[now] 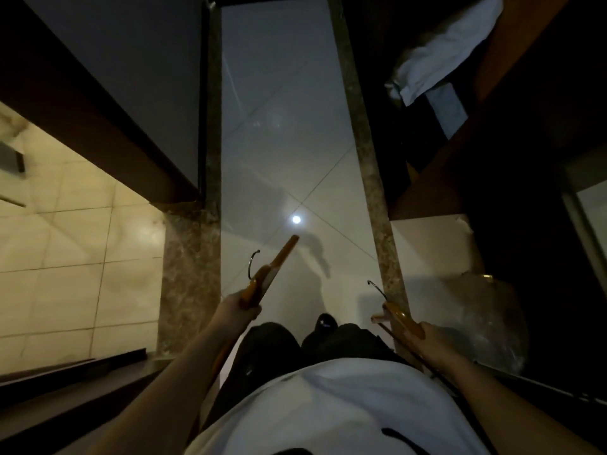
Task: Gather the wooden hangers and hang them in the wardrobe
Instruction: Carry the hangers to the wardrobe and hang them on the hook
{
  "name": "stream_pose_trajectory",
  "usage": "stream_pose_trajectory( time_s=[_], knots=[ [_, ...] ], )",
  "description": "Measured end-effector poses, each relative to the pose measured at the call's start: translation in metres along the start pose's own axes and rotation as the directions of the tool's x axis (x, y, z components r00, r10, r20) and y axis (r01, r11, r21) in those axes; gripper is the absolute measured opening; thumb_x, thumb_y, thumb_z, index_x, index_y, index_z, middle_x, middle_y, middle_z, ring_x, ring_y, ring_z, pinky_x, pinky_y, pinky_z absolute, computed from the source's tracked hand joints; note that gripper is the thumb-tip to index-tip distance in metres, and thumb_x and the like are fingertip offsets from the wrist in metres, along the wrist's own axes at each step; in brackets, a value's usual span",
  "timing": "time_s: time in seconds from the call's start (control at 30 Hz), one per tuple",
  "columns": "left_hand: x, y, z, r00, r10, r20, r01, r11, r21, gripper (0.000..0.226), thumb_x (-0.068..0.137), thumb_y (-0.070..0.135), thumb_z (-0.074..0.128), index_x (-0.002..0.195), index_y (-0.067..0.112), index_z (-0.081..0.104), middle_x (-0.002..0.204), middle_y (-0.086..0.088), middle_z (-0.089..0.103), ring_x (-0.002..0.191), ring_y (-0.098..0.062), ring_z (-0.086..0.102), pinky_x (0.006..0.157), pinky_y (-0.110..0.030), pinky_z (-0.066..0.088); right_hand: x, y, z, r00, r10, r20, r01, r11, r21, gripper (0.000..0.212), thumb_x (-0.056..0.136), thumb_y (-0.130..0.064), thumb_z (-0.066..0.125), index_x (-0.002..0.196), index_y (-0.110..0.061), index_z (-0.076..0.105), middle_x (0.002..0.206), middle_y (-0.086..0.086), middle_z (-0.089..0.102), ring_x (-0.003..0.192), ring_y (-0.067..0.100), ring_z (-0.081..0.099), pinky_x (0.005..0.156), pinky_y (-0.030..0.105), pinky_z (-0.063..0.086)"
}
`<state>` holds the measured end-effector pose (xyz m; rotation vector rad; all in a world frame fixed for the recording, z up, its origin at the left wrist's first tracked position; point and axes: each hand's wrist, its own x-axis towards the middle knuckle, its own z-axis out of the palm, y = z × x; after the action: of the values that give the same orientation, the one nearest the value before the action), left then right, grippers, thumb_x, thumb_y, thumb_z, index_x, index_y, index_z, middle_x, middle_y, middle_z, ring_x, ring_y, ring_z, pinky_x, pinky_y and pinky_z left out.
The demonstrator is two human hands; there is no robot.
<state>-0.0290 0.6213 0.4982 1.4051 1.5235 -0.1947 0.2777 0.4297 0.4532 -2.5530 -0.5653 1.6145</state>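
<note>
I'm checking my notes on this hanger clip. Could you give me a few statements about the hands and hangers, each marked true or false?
1. The left hand holds a wooden hanger. True.
2. The right hand is empty. False: it grips another wooden hanger.
3. Both hangers have metal hooks. True.
4. The hangers already hang on a rail. False: both are carried over the tiled floor.
5. White cloth lies at upper right. True.
</note>
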Motion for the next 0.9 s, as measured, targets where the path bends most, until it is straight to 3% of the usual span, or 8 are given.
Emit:
stream_pose_trajectory(
  time_s=[0.13, 0.2, 0.3, 0.4, 0.57, 0.67, 0.83, 0.9],
  knots=[
    [0.029, 0.029, -0.037, 0.999, 0.034, -0.011, -0.034, 0.998, -0.051, 0.018, 0.087, 0.008, 0.056, 0.105, 0.012, 0.060, 0.097, -0.007, 0.060, 0.088, -0.018, 0.057, 0.066, -0.017, 0.040, 0.023, -0.057, -0.019, 1.000, -0.015, -0.009, 0.015, 0.999, -0.029, 0.046, 0.089, -0.053, 0.045, 0.116, -0.017, 0.055, 0.105, 0.010, 0.064, 0.093, 0.025, 0.062, 0.086, 0.040, 0.053],
    [0.045, 0.033, -0.057, 1.000, 0.026, -0.007, -0.026, 0.998, -0.062, 0.012, 0.087, 0.008, 0.057, 0.095, 0.016, 0.060, 0.095, -0.007, 0.061, 0.090, -0.020, 0.058, 0.075, -0.022, 0.042, 0.029, -0.103, -0.026, 0.999, -0.052, 0.009, 0.052, 0.998, -0.029, 0.033, 0.093, -0.043, 0.044, 0.108, -0.016, 0.054, 0.098, 0.009, 0.062, 0.088, 0.023, 0.060, 0.082, 0.035, 0.052],
    [0.074, 0.030, -0.091, 1.000, -0.016, -0.019, 0.015, 0.998, -0.059, 0.011, 0.087, 0.009, 0.057, 0.085, 0.019, 0.057, 0.081, -0.001, 0.058, 0.080, -0.017, 0.056, 0.068, -0.021, 0.043, 0.043, -0.178, -0.029, 0.993, -0.116, 0.037, 0.116, 0.993, -0.001, 0.018, 0.096, -0.033, 0.042, 0.098, -0.017, 0.051, 0.085, 0.007, 0.056, 0.079, 0.020, 0.055, 0.075, 0.032, 0.048],
    [0.108, 0.023, -0.136, 0.996, -0.083, -0.040, 0.082, 0.996, -0.038, 0.013, 0.087, 0.008, 0.056, 0.099, 0.013, 0.059, 0.079, 0.001, 0.056, 0.078, -0.014, 0.055, 0.062, -0.019, 0.039, 0.059, -0.252, -0.024, 0.983, -0.179, 0.048, 0.177, 0.983, 0.057, 0.019, 0.096, -0.032, 0.043, 0.097, -0.016, 0.052, 0.077, 0.004, 0.052, 0.067, 0.016, 0.048, 0.064, 0.028, 0.042],
    [0.163, 0.020, -0.218, 0.990, -0.126, -0.059, 0.129, 0.989, 0.065, 0.024, 0.088, 0.009, 0.056, 0.111, 0.003, 0.058, 0.079, -0.003, 0.056, 0.077, -0.018, 0.054, 0.065, -0.024, 0.041, 0.076, -0.356, -0.020, 0.960, -0.278, 0.022, 0.277, 0.960, 0.040, 0.019, 0.095, -0.034, 0.045, 0.099, -0.018, 0.054, 0.084, 0.003, 0.058, 0.073, 0.015, 0.054, 0.064, 0.027, 0.044],
    [0.197, 0.029, -0.262, 0.990, -0.138, -0.031, 0.141, 0.983, 0.120, 0.025, 0.087, 0.011, 0.057, 0.111, 0.001, 0.057, 0.087, -0.008, 0.057, 0.084, -0.021, 0.055, 0.072, -0.027, 0.041, 0.086, -0.401, -0.027, 0.953, -0.302, -0.012, 0.301, 0.953, -0.010, 0.018, 0.094, -0.035, 0.046, 0.100, -0.019, 0.054, 0.088, 0.003, 0.061, 0.082, 0.019, 0.058, 0.072, 0.031, 0.045],
    [0.252, 0.068, -0.306, 0.996, -0.093, -0.011, 0.093, 0.980, 0.177, 0.017, 0.087, 0.009, 0.057, 0.104, 0.007, 0.058, 0.077, -0.003, 0.055, 0.070, -0.014, 0.054, 0.058, -0.019, 0.038, 0.102, -0.435, -0.050, 0.963, -0.253, -0.092, 0.258, 0.965, 0.041, 0.017, 0.094, -0.034, 0.046, 0.094, -0.020, 0.055, 0.076, -0.002, 0.056, 0.073, 0.016, 0.055, 0.065, 0.030, 0.042],
    [0.275, 0.093, -0.313, 0.998, -0.058, 0.020, 0.053, 0.978, 0.199, 0.012, 0.087, 0.009, 0.058, 0.099, 0.008, 0.059, 0.079, -0.006, 0.058, 0.074, -0.020, 0.057, 0.058, -0.021, 0.041, 0.110, -0.436, -0.062, 0.972, -0.204, -0.118, 0.213, 0.974, 0.071, 0.014, 0.094, -0.033, 0.046, 0.089, -0.022, 0.053, 0.074, -0.004, 0.055, 0.071, 0.014, 0.053, 0.061, 0.028, 0.040]
  ],
)
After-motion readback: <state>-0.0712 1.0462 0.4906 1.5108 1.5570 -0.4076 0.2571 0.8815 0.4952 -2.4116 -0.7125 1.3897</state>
